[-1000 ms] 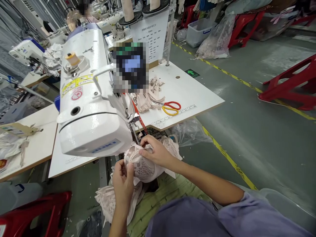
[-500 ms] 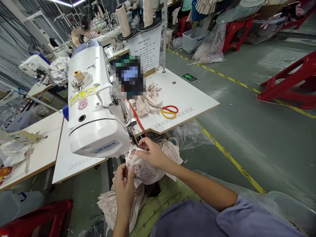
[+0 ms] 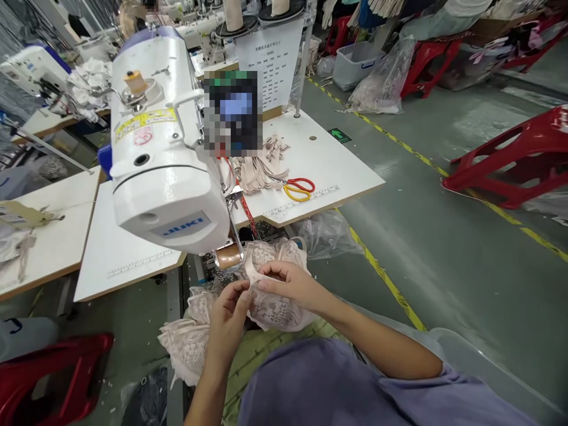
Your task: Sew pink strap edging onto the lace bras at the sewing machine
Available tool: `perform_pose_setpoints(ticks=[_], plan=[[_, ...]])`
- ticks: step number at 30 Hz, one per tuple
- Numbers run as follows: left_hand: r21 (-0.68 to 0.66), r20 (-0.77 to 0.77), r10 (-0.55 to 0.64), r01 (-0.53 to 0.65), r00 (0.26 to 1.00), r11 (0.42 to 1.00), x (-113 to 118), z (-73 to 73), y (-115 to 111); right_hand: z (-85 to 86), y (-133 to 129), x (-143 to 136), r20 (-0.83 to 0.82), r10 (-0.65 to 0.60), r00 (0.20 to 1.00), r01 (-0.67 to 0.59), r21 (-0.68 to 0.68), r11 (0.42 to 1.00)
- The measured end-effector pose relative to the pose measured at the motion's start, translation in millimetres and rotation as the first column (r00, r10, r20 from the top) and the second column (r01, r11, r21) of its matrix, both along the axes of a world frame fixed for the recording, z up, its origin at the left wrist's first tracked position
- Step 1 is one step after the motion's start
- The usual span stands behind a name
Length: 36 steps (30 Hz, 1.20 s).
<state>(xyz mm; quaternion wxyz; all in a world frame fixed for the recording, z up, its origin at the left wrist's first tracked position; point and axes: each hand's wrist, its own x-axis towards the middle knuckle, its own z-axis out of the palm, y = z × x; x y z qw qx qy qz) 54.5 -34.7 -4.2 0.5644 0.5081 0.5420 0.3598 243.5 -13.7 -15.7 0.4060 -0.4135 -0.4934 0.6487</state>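
Note:
Between my two hands is a pale pink lace bra (image 3: 277, 305), just in front of the sewing machine (image 3: 171, 201). My left hand (image 3: 231, 307) pinches its strap edge from the left, thumb against fingers. On the right, my right hand (image 3: 288, 284) grips the same strap area, fingers curled over the fabric. The garment is apart from the machine's metal sewing arm (image 3: 228, 257). More pale lace pieces (image 3: 189, 343) hang at the lower left, beside my left forearm.
Red-and-yellow scissors (image 3: 299, 188) and cut fabric strips (image 3: 264, 168) lie on the white table (image 3: 341, 160). Two thread cones stand behind. Red stools (image 3: 515, 160) are at the right and lower left. A plastic bag (image 3: 326, 234) hangs under the table edge.
Both hands have moved away from the needle area with the bra, closer together. The metal sewing arm now shows uncovered. The view has shifted slightly.

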Motion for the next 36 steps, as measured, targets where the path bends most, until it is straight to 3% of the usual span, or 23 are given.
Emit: perform_pose_setpoints(ticks=[8, 12, 22, 26, 29, 31, 36], plan=[[-0.028, 0.102, 0.044, -0.042, 0.994, 0.999, 4, 6.1, -7, 0.8, -11, -6, 0.016, 0.050, 0.999, -0.050, -0.006, 0.999], [-0.025, 0.101, 0.064, -0.062, 0.993, 0.998, 2, 7.1, -10, 0.1, -13, -7, 0.121, 0.040, 0.992, -0.045, 0.034, 0.998], [-0.074, 0.156, 0.047, -0.035, 0.987, 0.997, 1, 10.7, -10, 13.5, -18, -8, 0.179, 0.045, 0.983, -0.062, 0.089, 0.994], [-0.154, 0.288, 0.050, -0.005, 0.956, 0.988, 3, 8.3, -2, 12.9, -20, -11, 0.195, 0.054, 0.979, -0.074, 0.100, 0.992], [-0.270, 0.407, 0.085, 0.031, 0.909, 0.962, 0, 14.0, 6, 0.5, -19, -11, 0.265, 0.084, 0.961, -0.131, 0.163, 0.978], [-0.300, 0.449, 0.152, -0.011, 0.880, 0.954, -10, 24.7, 14, -16.0, -18, -8, 0.376, 0.117, 0.919, -0.222, 0.249, 0.943], [-0.241, 0.569, 0.299, -0.192, 0.766, 0.951, -77, 60.6, 35, -61.7, -21, 17, 0.631, 0.206, 0.748, -0.469, 0.282, 0.837]])
